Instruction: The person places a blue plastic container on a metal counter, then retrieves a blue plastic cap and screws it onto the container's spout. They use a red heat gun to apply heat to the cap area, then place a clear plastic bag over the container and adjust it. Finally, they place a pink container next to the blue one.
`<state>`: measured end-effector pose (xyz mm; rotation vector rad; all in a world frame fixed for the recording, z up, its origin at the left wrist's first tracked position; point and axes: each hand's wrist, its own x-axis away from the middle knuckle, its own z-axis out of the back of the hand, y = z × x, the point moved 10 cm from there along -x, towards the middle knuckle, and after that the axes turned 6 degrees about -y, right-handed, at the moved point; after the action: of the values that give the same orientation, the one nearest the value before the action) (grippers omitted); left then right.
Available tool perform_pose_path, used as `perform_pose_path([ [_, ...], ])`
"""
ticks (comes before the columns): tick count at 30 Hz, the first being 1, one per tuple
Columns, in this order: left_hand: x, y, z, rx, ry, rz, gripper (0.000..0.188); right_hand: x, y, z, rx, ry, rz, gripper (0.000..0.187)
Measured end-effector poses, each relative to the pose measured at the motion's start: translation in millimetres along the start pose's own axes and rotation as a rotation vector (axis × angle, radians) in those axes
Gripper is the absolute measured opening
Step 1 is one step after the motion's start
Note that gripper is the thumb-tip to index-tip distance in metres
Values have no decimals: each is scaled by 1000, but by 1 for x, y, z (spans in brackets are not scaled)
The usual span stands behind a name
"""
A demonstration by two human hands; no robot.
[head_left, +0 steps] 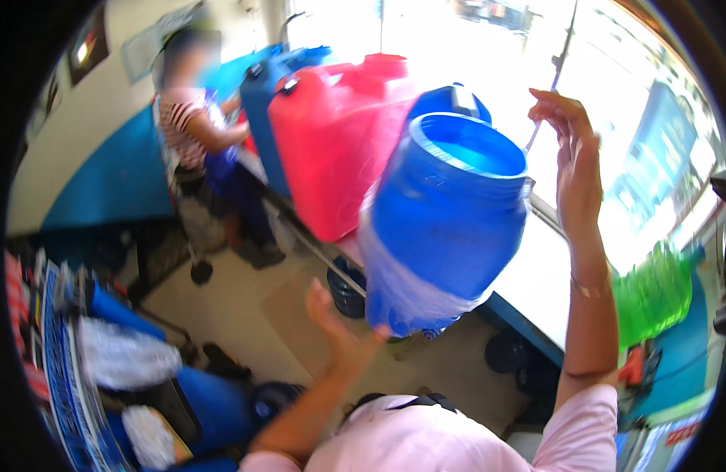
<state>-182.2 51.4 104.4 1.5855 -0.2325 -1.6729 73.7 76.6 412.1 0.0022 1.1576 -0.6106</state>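
A large blue plastic drum (457,212) with a wide, uncovered round mouth stands tilted in front of me. Clear plastic film (426,295) wraps its lower part. My left hand (343,334), slightly blurred, is open with thumb and fingers spread at the drum's lower left; whether the thumb touches it I cannot tell. Raised to the right of the rim, my right hand (575,161) is open, its fingers loosely bent and holding nothing. A gap shows between that hand and the drum. Just left of the drum stands a pink jerrycan (331,141), with a blue jerrycan (262,118) beyond it.
Another person (194,126) in a striped top stands at the far left. A white counter (540,275) runs along the bright window. At right is a green water bottle (654,295). Dark round bottles (347,289) stand on the floor; plastic-wrapped bundles (127,354) lie at lower left.
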Motion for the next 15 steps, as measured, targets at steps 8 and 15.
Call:
perform_pose_path([
  [8, -17, 61, -89, -76, -228, 17, 137, 201, 337, -55, -417, 48, -806, 55],
  [15, -30, 1, -68, 185, -304, 139, 127, 165, 304, -92, -782, 276, -944, 56],
])
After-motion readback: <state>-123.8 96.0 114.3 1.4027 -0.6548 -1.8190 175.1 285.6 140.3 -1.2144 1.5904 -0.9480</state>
